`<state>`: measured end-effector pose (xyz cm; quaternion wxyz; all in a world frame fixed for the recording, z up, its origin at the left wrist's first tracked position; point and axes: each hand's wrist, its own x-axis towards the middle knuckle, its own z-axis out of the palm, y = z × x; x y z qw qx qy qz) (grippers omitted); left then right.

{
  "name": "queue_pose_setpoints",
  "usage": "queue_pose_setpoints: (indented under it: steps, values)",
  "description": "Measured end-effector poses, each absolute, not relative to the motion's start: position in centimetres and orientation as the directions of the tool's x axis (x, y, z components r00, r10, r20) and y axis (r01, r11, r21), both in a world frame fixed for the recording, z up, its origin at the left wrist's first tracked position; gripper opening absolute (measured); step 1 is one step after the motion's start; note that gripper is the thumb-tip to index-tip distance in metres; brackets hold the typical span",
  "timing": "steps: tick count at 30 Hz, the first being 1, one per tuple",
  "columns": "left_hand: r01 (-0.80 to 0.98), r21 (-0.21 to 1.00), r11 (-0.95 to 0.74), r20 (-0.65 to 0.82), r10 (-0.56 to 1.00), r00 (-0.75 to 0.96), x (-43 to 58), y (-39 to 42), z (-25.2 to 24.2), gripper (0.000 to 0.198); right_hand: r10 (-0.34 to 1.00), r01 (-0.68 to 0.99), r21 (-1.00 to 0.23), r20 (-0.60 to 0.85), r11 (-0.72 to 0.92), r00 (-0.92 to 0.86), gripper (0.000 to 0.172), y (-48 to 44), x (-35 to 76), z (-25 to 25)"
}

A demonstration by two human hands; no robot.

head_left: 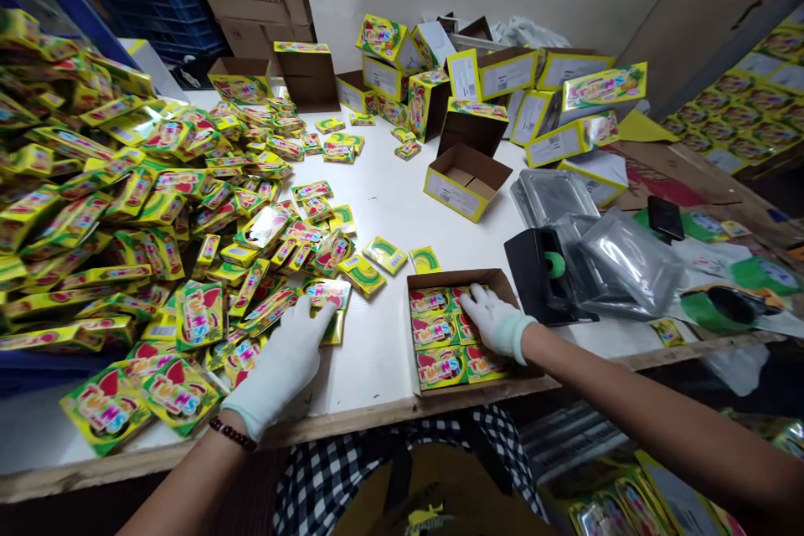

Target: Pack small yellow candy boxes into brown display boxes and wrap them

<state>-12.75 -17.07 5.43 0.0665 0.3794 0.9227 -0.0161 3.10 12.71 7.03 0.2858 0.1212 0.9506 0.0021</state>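
Observation:
My left hand [286,356], in a white glove, has its fingers and thumb closed at a small yellow-green candy box [329,291] at the edge of a heap. Its fingertips are partly hidden. Under the thumb, another small box shows in part. Inside an open display carton [433,275], small candy boxes [435,332] with colourful lettering and a red fruit picture lie flat in rows. My right hand [493,320], also gloved, rests on the boxes at the carton's right side, fingers apart. It covers part of them.
A large heap of small boxes [151,209] fills the table's left side. Display cartons [468,180] stand at the back. To the right are a black tape dispenser [540,276], clear plastic trays [628,260] and a dark phone-like object [665,218]. The table's wooden edge [377,416] runs in front.

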Motion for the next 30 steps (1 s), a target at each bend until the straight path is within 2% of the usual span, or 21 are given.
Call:
queue_pose_setpoints:
  steps: [4,6,7,9,11,13,14,16,17,19,22,23,25,27,28,30]
  values:
    - [0.766,0.173,0.619,-0.114,0.785,-0.609,-11.3,-16.2,5.3,0.057,0.283,0.239,0.150,-0.509,0.959,-0.813,0.065,11.7,4.3,5.5]
    - [0.721,0.287,0.631,-0.078,0.765,-0.639,-10.5,-15.8,5.2,0.053,0.266,0.234,0.128,-0.533,0.964,-0.803,0.066,12.1,4.6,5.6]
    - [0.674,0.373,0.638,-0.046,0.738,-0.673,-10.1,-15.8,5.2,0.052,0.236,0.230,0.079,-0.537,0.970,-0.810,0.066,12.4,4.6,6.0]
    - [0.524,0.607,0.598,0.003,0.657,-0.753,-9.2,-15.9,5.4,0.052,0.180,0.241,-0.092,-0.432,0.966,-0.884,0.059,12.7,4.5,7.2]
    - [0.329,0.830,0.449,0.003,0.588,-0.809,-7.8,-16.3,5.8,0.053,0.182,0.236,-0.356,-0.179,0.904,-0.967,0.049,11.9,4.2,8.8]
    - [0.216,0.931,0.295,0.031,0.523,-0.852,-5.8,-16.5,6.5,0.054,0.224,0.187,-0.655,-0.028,0.732,-0.974,0.048,9.6,3.5,10.1]
    - [0.218,0.942,0.255,0.071,0.482,-0.873,-4.7,-16.5,6.9,0.054,0.217,0.164,-0.767,-0.033,0.620,-0.976,0.052,8.1,3.2,10.7]
    - [0.293,0.923,0.250,0.174,0.408,-0.896,-2.7,-16.4,7.4,0.053,0.127,0.156,-0.869,-0.108,0.470,-0.986,0.060,4.6,2.5,11.4]
    - [0.346,0.900,0.265,0.224,0.399,-0.889,-2.0,-16.6,7.6,0.053,0.080,0.161,-0.873,-0.140,0.461,-0.987,0.060,3.0,2.2,11.6]
    - [0.448,0.838,0.312,0.309,0.406,-0.860,-1.5,-17.5,7.8,0.051,0.057,0.183,-0.830,-0.180,0.527,-0.982,0.048,0.3,1.8,11.7]
    - [0.480,0.662,0.576,0.358,0.319,-0.878,-3.4,-20.7,7.8,0.046,0.109,0.241,-0.780,-0.219,0.577,-0.970,0.032,-2.0,1.6,11.3]
    - [0.411,0.586,0.698,0.326,0.261,-0.909,-4.6,-22.0,7.7,0.048,0.124,0.256,-0.789,-0.226,0.558,-0.966,0.030,-2.5,1.7,10.9]
    - [0.191,0.442,0.877,0.170,0.127,-0.977,-7.2,-24.1,7.3,0.063,0.125,0.277,-0.841,-0.247,0.465,-0.961,0.029,-3.4,1.8,9.9]
    - [0.008,0.356,0.934,-0.011,0.013,-1.000,-9.3,-25.3,6.7,0.080,0.108,0.301,-0.893,-0.281,0.334,-0.954,0.029,-4.2,1.8,8.7]
    - [-0.043,0.362,0.931,-0.073,-0.018,-0.997,-10.0,-25.5,6.4,0.085,0.088,0.311,-0.905,-0.298,0.289,-0.950,0.030,-4.5,1.8,8.1]
    - [-0.083,0.501,0.862,-0.109,-0.032,-0.994,-10.8,-25.4,5.8,0.082,0.073,0.321,-0.906,-0.313,0.276,-0.947,0.033,-4.9,1.9,7.3]
